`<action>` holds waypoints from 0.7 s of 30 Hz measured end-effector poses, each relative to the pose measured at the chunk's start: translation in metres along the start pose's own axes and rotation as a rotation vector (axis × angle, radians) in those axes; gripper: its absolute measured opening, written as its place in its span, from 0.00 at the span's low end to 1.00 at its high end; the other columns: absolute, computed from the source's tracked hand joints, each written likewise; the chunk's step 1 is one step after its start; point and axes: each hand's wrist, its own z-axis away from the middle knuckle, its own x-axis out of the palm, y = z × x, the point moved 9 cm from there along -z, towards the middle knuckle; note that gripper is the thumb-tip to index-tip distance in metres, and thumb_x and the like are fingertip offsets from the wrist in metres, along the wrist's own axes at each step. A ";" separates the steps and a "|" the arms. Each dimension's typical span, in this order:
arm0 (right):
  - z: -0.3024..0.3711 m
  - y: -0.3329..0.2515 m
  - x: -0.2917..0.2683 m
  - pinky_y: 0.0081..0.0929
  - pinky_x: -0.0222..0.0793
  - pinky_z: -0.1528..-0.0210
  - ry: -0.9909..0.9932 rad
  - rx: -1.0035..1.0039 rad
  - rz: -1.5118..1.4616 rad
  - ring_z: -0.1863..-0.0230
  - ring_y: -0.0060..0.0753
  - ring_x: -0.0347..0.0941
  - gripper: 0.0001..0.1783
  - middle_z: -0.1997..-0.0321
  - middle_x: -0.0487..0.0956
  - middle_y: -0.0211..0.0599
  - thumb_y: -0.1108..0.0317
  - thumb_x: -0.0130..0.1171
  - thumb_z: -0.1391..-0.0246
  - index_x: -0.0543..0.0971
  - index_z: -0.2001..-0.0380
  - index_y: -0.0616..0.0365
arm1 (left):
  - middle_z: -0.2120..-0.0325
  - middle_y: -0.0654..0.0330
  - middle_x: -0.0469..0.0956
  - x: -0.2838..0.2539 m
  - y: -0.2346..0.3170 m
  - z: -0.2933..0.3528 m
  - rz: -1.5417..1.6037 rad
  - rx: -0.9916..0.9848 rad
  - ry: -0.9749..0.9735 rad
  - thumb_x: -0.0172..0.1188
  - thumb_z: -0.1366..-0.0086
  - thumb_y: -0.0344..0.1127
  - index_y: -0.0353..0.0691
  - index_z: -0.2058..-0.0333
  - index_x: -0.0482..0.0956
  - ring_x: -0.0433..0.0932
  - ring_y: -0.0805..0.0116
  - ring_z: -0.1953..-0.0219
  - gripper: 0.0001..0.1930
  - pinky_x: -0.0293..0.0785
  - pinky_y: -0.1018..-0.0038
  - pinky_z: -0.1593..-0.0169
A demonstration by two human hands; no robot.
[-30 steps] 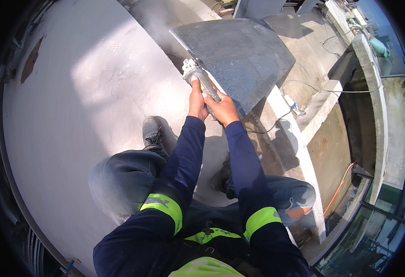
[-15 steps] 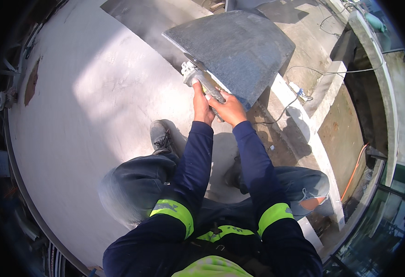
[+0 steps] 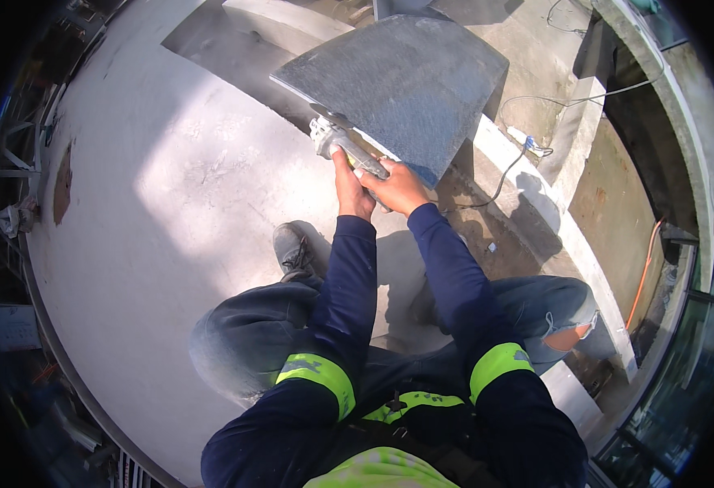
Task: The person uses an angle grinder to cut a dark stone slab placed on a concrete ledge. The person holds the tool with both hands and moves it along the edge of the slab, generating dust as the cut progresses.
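A dusty angle grinder [image 3: 323, 135] is gripped by both of my hands, its head against the near left edge of a dark grey stone slab [image 3: 406, 77]. My left hand [image 3: 351, 189] is closed round the grinder's body, thumb lying along the top. Behind it, my right hand [image 3: 402, 190] wraps the rear of the handle. The slab has a curved outline and overhangs an opening in the pale floor. Whether the disc is cutting into the edge is hidden by the tool's head.
Pale concrete floor [image 3: 129, 268] spreads to the left. On the right run low concrete walls [image 3: 597, 281] with recesses between. A cable [image 3: 499, 191] trails from near the grinder to a blue connector [image 3: 529, 143]. An orange hose [image 3: 644, 272] lies far right. Dust hangs behind the slab.
The view has turned slightly, so the slab and grinder appear a little further left and my legs further right. Both hands keep their grip, with the grinder still at the slab's edge.
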 end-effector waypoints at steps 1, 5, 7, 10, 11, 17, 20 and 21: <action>0.001 0.003 0.001 0.35 0.88 0.61 0.000 -0.003 -0.007 0.57 0.43 0.94 0.61 0.38 0.89 0.61 0.31 0.73 0.40 0.73 0.20 0.72 | 0.54 0.52 0.85 0.000 -0.001 0.003 -0.002 0.000 0.004 0.52 0.14 0.70 0.41 0.34 0.76 0.87 0.55 0.53 0.36 0.87 0.54 0.46; -0.002 0.005 0.001 0.37 0.89 0.52 0.051 -0.033 0.082 0.54 0.47 0.94 0.61 0.36 0.89 0.62 0.30 0.72 0.40 0.73 0.20 0.71 | 0.54 0.52 0.85 0.000 -0.001 0.006 0.001 0.006 0.018 0.52 0.15 0.71 0.40 0.33 0.76 0.87 0.55 0.53 0.37 0.87 0.54 0.45; -0.005 0.008 0.001 0.38 0.88 0.48 0.018 0.002 0.076 0.52 0.49 0.94 0.61 0.36 0.89 0.63 0.29 0.71 0.40 0.73 0.20 0.70 | 0.55 0.52 0.85 -0.001 -0.002 0.001 0.000 0.000 0.021 0.52 0.15 0.71 0.40 0.34 0.76 0.87 0.55 0.53 0.37 0.87 0.54 0.45; -0.009 0.004 0.002 0.38 0.88 0.48 0.006 -0.003 0.047 0.50 0.47 0.94 0.60 0.37 0.89 0.62 0.30 0.72 0.40 0.73 0.20 0.69 | 0.54 0.49 0.85 -0.004 0.001 -0.011 -0.005 0.007 -0.006 0.55 0.17 0.74 0.42 0.32 0.74 0.87 0.53 0.53 0.39 0.88 0.51 0.46; -0.010 0.003 0.002 0.37 0.89 0.54 0.024 0.006 0.054 0.54 0.44 0.94 0.59 0.40 0.90 0.59 0.31 0.73 0.39 0.74 0.20 0.67 | 0.53 0.48 0.85 -0.007 0.001 -0.014 -0.012 -0.001 0.011 0.56 0.19 0.75 0.43 0.31 0.73 0.87 0.52 0.53 0.40 0.88 0.50 0.46; -0.009 0.003 0.004 0.35 0.89 0.60 0.027 0.031 0.023 0.56 0.40 0.93 0.57 0.43 0.91 0.56 0.34 0.75 0.39 0.75 0.20 0.64 | 0.54 0.52 0.85 -0.004 0.001 -0.009 -0.026 0.008 0.012 0.51 0.15 0.72 0.40 0.33 0.75 0.87 0.55 0.53 0.37 0.87 0.53 0.45; -0.003 0.005 0.000 0.37 0.89 0.50 -0.007 0.034 0.051 0.50 0.47 0.94 0.60 0.35 0.89 0.61 0.31 0.72 0.39 0.73 0.19 0.69 | 0.54 0.52 0.85 0.003 0.001 0.002 -0.009 0.019 0.019 0.51 0.15 0.71 0.39 0.33 0.75 0.87 0.56 0.53 0.37 0.87 0.53 0.45; 0.001 0.006 -0.001 0.37 0.89 0.49 -0.001 0.032 0.050 0.49 0.47 0.94 0.60 0.35 0.89 0.62 0.31 0.72 0.39 0.73 0.19 0.69 | 0.54 0.52 0.85 0.004 0.000 0.005 -0.004 0.009 0.020 0.51 0.15 0.71 0.39 0.33 0.75 0.87 0.56 0.53 0.37 0.87 0.53 0.45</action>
